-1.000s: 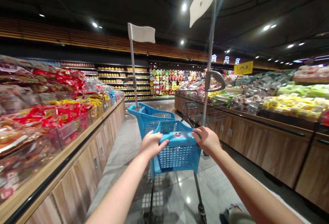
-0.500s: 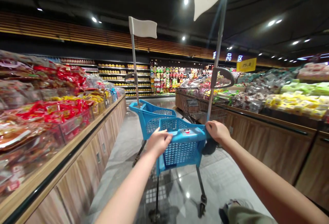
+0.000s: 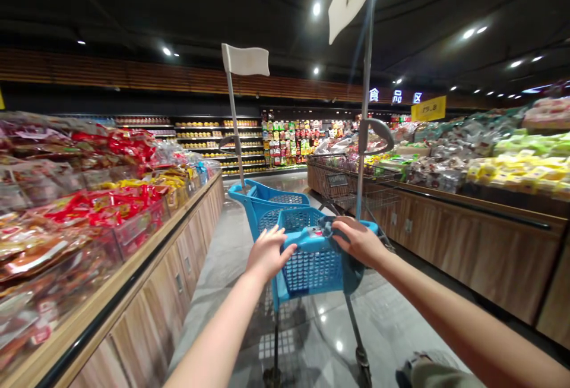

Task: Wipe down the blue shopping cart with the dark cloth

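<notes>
A small blue plastic shopping cart stands close in front of me. My left hand is at the left end of its handle, thumb and fingers apart; whether the palm touches the handle I cannot tell. A dark grey cloth is gripped in my right hand on the right part of the handle. Part of the cloth hangs down beside the basket. A grey pole with a white flag rises on the cart's right side.
Just beyond stands a second blue cart with its own white flag. A dark wire cart is beside the right counter. Bagged goods fill the wooden counter on the left. Stocked shelves line the back.
My right hand has moved left along the handle with the cloth, which now covers part of the label. My left hand's fingers have loosened and spread. The view has tilted slightly up.
</notes>
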`<act>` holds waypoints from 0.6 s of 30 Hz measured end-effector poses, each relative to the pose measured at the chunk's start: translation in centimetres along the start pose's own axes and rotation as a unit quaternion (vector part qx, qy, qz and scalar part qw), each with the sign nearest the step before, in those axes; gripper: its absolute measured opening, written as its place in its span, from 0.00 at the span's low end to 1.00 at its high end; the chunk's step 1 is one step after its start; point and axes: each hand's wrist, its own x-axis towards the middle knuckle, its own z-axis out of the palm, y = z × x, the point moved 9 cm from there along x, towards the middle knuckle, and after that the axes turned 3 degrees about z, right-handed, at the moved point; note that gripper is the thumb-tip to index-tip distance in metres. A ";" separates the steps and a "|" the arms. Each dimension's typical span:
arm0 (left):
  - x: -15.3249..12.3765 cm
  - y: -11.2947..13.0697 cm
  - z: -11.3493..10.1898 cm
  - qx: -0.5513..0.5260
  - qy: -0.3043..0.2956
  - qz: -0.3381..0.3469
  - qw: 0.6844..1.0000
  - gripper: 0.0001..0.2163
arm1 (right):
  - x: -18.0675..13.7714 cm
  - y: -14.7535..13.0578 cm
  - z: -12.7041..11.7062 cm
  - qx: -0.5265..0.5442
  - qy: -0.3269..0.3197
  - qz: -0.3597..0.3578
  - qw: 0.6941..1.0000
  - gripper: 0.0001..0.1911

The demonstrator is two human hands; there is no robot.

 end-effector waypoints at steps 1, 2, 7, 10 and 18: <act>0.1 -0.1 0.0 -0.001 -0.002 -0.002 1.000 0.19 | -0.6 1.5 -0.4 -0.012 0.003 0.014 1.000 0.12; 0.2 0.0 0.0 -0.001 -0.002 -0.001 1.000 0.20 | -1.1 3.1 -0.8 -0.025 0.007 0.031 0.999 0.12; 0.9 2.0 0.5 -0.002 0.013 0.026 1.000 0.21 | -2.7 7.9 -1.7 -0.090 0.034 0.121 0.988 0.15; 1.2 3.0 0.9 -0.003 0.022 0.032 0.999 0.21 | -1.9 6.3 -1.1 -0.109 0.068 0.146 0.981 0.15; 0.8 1.6 0.9 0.002 0.031 0.021 0.999 0.21 | 1.6 -3.5 2.4 -0.085 0.033 -0.002 0.996 0.13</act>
